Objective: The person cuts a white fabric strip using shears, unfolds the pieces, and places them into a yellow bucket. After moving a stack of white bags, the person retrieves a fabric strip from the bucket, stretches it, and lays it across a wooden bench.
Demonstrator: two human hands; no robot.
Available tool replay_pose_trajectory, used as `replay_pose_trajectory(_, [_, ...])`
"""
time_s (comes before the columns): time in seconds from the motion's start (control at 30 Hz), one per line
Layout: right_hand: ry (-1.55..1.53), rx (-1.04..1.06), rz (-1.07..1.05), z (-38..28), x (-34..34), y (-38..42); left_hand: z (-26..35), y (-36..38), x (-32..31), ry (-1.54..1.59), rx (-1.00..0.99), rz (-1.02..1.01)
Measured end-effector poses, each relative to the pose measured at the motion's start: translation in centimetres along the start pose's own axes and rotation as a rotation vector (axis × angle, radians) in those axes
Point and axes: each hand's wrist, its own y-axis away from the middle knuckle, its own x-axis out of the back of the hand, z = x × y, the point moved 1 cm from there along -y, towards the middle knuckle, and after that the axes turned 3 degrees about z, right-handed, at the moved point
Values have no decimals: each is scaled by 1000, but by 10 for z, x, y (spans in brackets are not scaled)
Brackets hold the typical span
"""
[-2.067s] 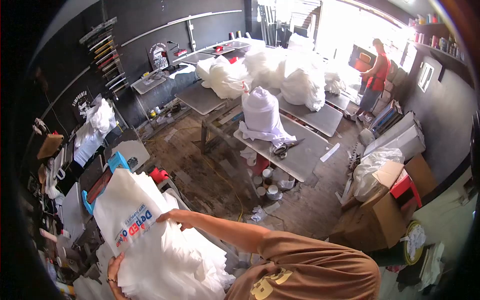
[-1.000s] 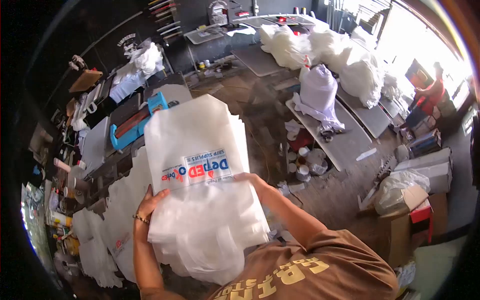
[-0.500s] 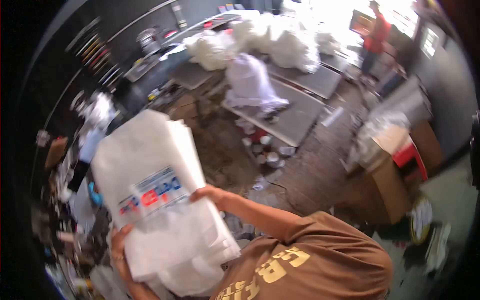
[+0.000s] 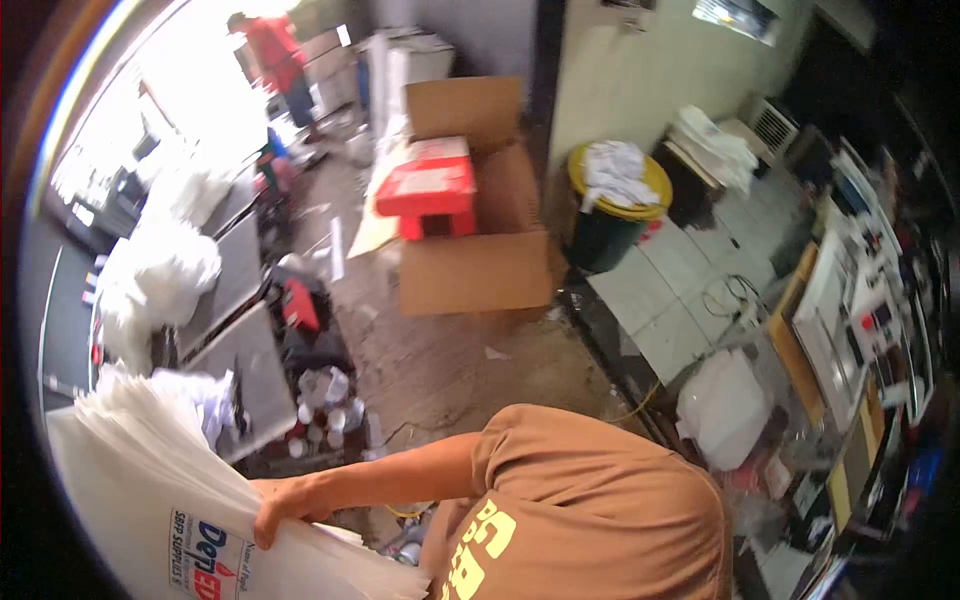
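Note:
A thick stack of white, cloth-like printed bags (image 4: 130, 470) fills the lower left of the head view, with its layered edges fanned along the top and right. Blue and red lettering shows on its front sheet. My right hand (image 4: 285, 505) is closed on the stack's right edge, thumb lying over the printed face. My left hand is out of the picture, beyond the lower left.
An open cardboard box (image 4: 475, 272) holding a red box (image 4: 430, 190) stands ahead on the floor. Beyond it is a green bin (image 4: 605, 240) with a yellow rim. Grey panels (image 4: 245, 370) and white sacks (image 4: 165, 270) lie left. A person in red (image 4: 272, 55) stands at the back.
The view has swung to the right, bringing the box and bin nearer the middle. The bag stack now sits lower left, still gripped by my right hand. My left hand has left the view.

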Motion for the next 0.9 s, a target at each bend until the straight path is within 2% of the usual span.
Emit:
replay_pose_trajectory(0.1, [101,151,93,-67,6,59,7,-34,-77,60,-30,-221])
replay_pose_trajectory(0.13, [135,269,106,-92,-3,85,11,-43,-103,89,-42,-300])
replay_pose_trajectory(0.23, [348,434,241,-151,-10,146,27,-59,-181,169,-75,-545])
replay_pose_trajectory(0.3, [565,555,425,-181,-27,196,40,-63,-232,227,-92,-705])
replay_pose_trajectory(0.37, [657,684,571,-200,-48,246,53,-61,-281,286,-110,-870])
replay_pose_trajectory(0.5, [732,978,838,-212,-92,338,81,-45,-381,381,-103,-1185])
replay_pose_trajectory(0.67, [666,1324,1132,-200,-129,442,93,-22,-517,389,-35,-1502])
replay_pose_trajectory(0.73, [617,1419,1240,-194,-130,480,86,-15,-577,367,17,-1599])
replay_pose_trajectory(0.8, [577,1481,1320,-192,-125,520,58,-32,-655,210,-84,-1673])
replay_pose_trajectory(0.9, [515,1484,1406,-197,-97,577,20,-10,-736,23,-93,-1745])
